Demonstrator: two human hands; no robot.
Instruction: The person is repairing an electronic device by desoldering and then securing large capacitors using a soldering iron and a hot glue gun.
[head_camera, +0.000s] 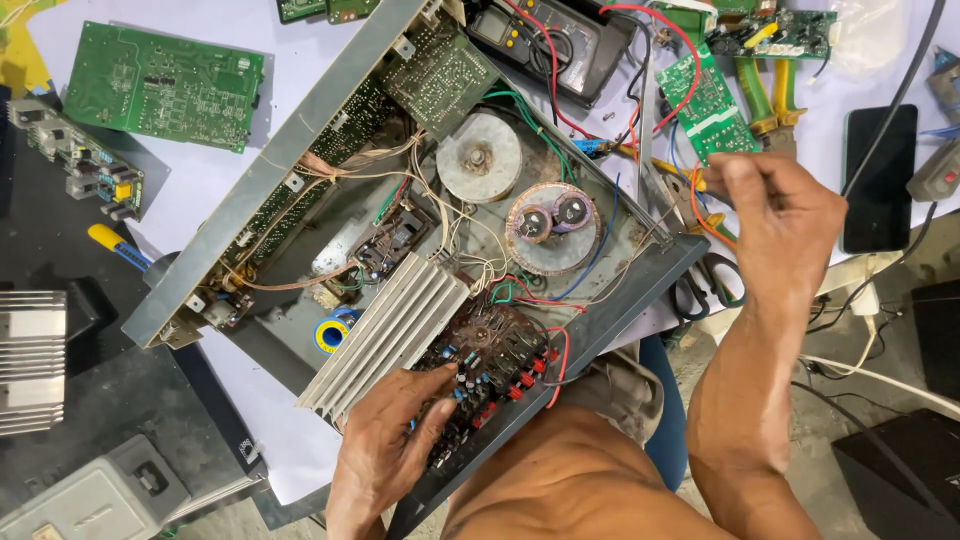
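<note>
Head view – left hand (395, 440) grip released on circuit board (490, 365), right hand (785, 215) clenched, bench (205, 175) w/ white sheet.

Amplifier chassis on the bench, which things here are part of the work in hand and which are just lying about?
In hand:
open amplifier chassis
dark circuit board under the left hand
finned heatsink
right hand, raised by the wires

Lying about:
green board
multimeter
phone
scissors

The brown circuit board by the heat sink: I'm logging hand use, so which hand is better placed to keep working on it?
Probably the left hand: its fingers already rest on the brown circuit board. The right hand is raised beyond the chassis edge.
</note>
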